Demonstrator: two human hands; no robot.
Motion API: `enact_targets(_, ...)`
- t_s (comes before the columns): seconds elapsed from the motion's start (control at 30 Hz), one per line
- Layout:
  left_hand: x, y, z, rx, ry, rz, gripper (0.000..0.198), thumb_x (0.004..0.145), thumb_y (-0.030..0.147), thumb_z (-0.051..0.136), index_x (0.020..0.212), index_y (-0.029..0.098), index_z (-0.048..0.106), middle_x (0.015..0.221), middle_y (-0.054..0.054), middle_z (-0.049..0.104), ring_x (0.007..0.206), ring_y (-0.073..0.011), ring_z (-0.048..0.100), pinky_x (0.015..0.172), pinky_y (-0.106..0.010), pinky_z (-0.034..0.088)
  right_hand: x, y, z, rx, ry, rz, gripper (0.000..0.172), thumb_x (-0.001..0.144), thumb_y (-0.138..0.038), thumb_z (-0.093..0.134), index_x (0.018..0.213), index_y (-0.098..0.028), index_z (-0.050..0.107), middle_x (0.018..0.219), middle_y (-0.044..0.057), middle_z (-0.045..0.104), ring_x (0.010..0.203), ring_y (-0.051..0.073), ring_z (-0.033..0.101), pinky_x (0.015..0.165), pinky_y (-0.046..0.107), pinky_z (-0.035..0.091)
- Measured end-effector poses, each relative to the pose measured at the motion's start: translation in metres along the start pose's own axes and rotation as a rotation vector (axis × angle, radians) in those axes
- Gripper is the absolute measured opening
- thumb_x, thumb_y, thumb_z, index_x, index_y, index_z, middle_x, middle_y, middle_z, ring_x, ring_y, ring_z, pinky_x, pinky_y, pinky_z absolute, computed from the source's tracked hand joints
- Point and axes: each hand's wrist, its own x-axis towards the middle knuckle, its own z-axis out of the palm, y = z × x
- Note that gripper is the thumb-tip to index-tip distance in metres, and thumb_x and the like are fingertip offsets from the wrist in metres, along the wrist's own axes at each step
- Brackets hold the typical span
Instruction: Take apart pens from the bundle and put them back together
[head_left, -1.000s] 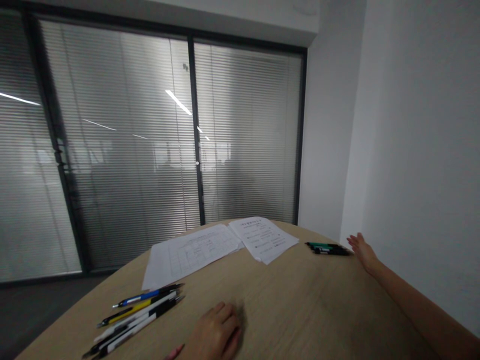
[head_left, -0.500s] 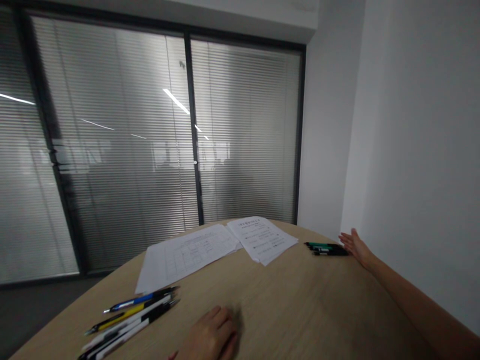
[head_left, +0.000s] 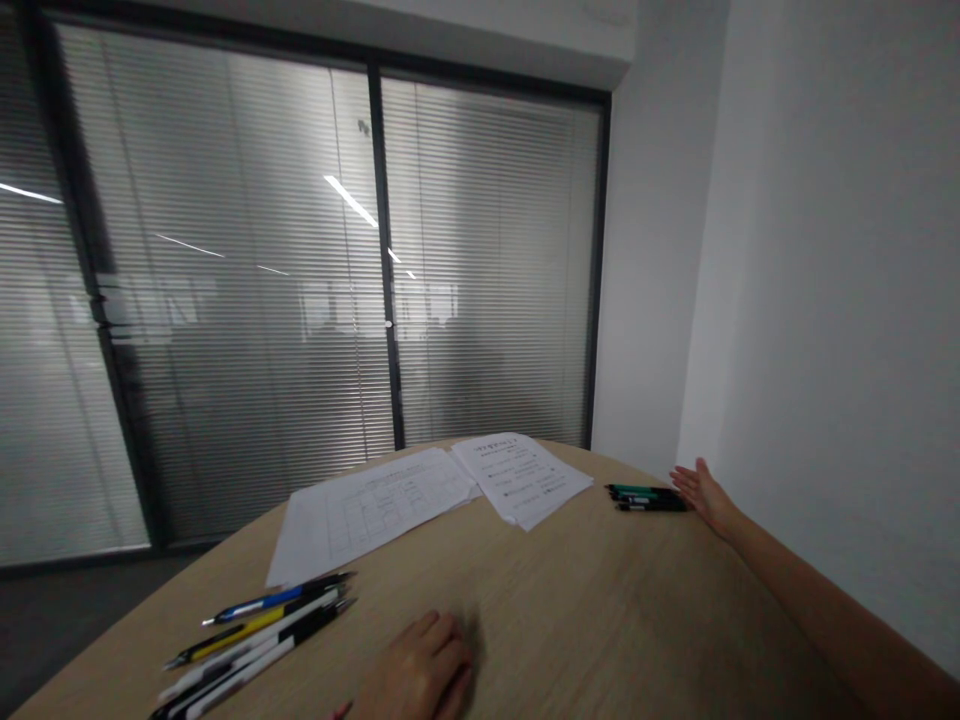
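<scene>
Right grip [head_left: 701,497] held wide open, fingers spread, nothing gripped, just beside green-and-black pens [head_left: 646,498] on counter [head_left: 570,600]. Left grip [head_left: 416,672] loosely curled, empty, rested on counter near mixed pens [head_left: 255,635]. Papers [head_left: 420,490] seen at far counter edge.

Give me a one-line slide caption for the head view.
Left hand on the table near pens; right hand open beside dark pens past the papers.

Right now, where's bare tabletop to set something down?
Bare wood of the table shows between the left hand and the papers, out to the right hand. It is crowded at the pen pile and the green-and-black pens.
</scene>
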Motion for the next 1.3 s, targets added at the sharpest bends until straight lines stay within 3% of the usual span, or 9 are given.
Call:
enact_targets(0.27, -0.001, 0.0, 0.0, -0.032, -0.035, -0.028, 0.015, 0.075, 0.009, 0.045, 0.075, 0.02, 0.055, 0.078, -0.003, 0.06, 0.073, -0.0162, 0.054, 0.062, -0.024, 0.044, -0.001, -0.003, -0.002, -0.167, 0.035, -0.119, 0.063, 0.086, -0.051, 0.006, 0.107, -0.017, 0.053, 0.117, 0.013, 0.055, 0.113, 0.02, 0.047, 0.094, 0.037, 0.038)
enact_targets(0.43, 0.0, -0.002, 0.0, -0.054, -0.037, -0.008, 0.016, 0.078, 0.01, 0.043, 0.078, 0.02, 0.055, 0.078, -0.002, 0.059, 0.073, -0.0154, 0.054, 0.063, -0.024, 0.044, -0.012, -0.018, -0.013, -0.425, 0.029, -0.319, 0.046, 0.083, -0.046, 0.029, 0.088, -0.015, 0.063, 0.105, 0.013, 0.061, 0.107, 0.025, 0.05, 0.096, 0.043, 0.031)
enact_targets(0.6, 0.0, -0.004, 0.002, -0.043, -0.007, -0.004, 0.014, 0.078, 0.011, 0.044, 0.075, 0.02, 0.055, 0.076, -0.002, 0.059, 0.071, -0.0152, 0.054, 0.061, -0.023, 0.044, -0.041, -0.027, -0.002, -0.726, -0.204, -0.601, 0.014, 0.067, -0.027, 0.056, 0.073, -0.021, 0.066, 0.089, 0.006, 0.064, 0.096, 0.025, 0.052, 0.092, 0.04, 0.034)
enact_targets(0.77, 0.0, -0.005, 0.002, -0.053, 0.032, 0.021, 0.015, 0.077, 0.011, 0.043, 0.075, 0.02, 0.055, 0.077, -0.003, 0.06, 0.069, -0.0147, 0.054, 0.059, -0.022, 0.043, -0.067, -0.029, 0.025, -0.961, -0.395, -0.784, 0.018, 0.069, -0.018, 0.051, 0.079, -0.022, 0.066, 0.085, 0.006, 0.062, 0.089, 0.023, 0.053, 0.084, 0.037, 0.038)
enact_targets(0.97, -0.001, -0.004, 0.004, -0.063, 0.017, -0.001, 0.016, 0.077, 0.01, 0.042, 0.075, 0.02, 0.055, 0.076, -0.003, 0.059, 0.07, -0.0155, 0.054, 0.06, -0.023, 0.043, -0.078, -0.035, 0.041, -1.141, -0.472, -0.843, 0.018, 0.072, -0.021, 0.049, 0.082, -0.021, 0.064, 0.086, 0.007, 0.062, 0.084, 0.023, 0.055, 0.077, 0.037, 0.041)
enact_targets(1.13, -0.001, -0.003, 0.004, -0.073, -0.009, -0.019, 0.015, 0.076, 0.01, 0.043, 0.076, 0.02, 0.055, 0.078, -0.003, 0.06, 0.071, -0.0162, 0.054, 0.061, -0.024, 0.043, -0.091, -0.041, 0.04, -1.173, -0.577, -0.865, 0.025, 0.074, -0.019, 0.048, 0.094, -0.025, 0.061, 0.101, 0.006, 0.06, 0.098, 0.023, 0.051, 0.085, 0.036, 0.037)
enact_targets(1.3, 0.0, -0.002, 0.004, -0.088, 0.028, -0.004, 0.016, 0.077, 0.011, 0.042, 0.077, 0.02, 0.055, 0.077, -0.003, 0.06, 0.071, -0.0152, 0.053, 0.062, -0.023, 0.043, -0.108, -0.044, 0.049, -1.086, -0.621, -0.83, 0.008, 0.068, -0.018, 0.053, 0.072, -0.019, 0.06, 0.086, 0.009, 0.06, 0.089, 0.026, 0.053, 0.08, 0.039, 0.037)
